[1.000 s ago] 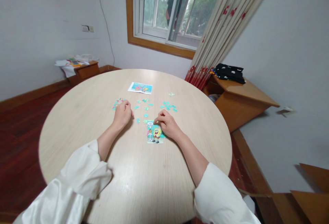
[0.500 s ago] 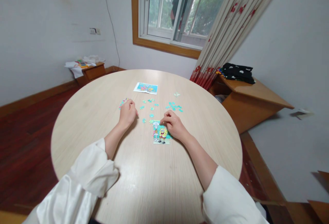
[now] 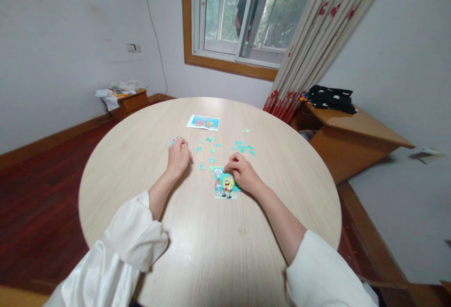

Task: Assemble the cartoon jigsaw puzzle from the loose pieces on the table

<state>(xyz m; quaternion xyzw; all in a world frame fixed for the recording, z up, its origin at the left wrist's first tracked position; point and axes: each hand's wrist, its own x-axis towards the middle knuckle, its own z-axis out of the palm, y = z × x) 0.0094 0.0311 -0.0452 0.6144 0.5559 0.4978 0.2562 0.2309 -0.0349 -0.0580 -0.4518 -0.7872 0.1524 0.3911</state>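
Note:
A partly built cartoon jigsaw (image 3: 225, 186) lies in the middle of the round wooden table (image 3: 211, 250). My right hand (image 3: 244, 173) rests on its upper right edge, fingers pinched together on a puzzle piece at the top of the picture. My left hand (image 3: 179, 154) is curled in a loose fist on the table to the left, beside a small colourful cluster of pieces (image 3: 173, 141). Several loose teal pieces (image 3: 243, 147) lie scattered just beyond both hands. A printed reference picture (image 3: 203, 122) lies farther back.
A low wooden cabinet (image 3: 352, 133) with folded black dotted cloth (image 3: 331, 99) stands to the right, by a striped curtain (image 3: 310, 39). A small wooden stand with papers (image 3: 123, 96) sits at the left wall. A window is behind the table.
The view has shifted, so table and hands sit further right in the frame. Both hands keep their places relative to the jigsaw; the right hand still pinches at its top edge.

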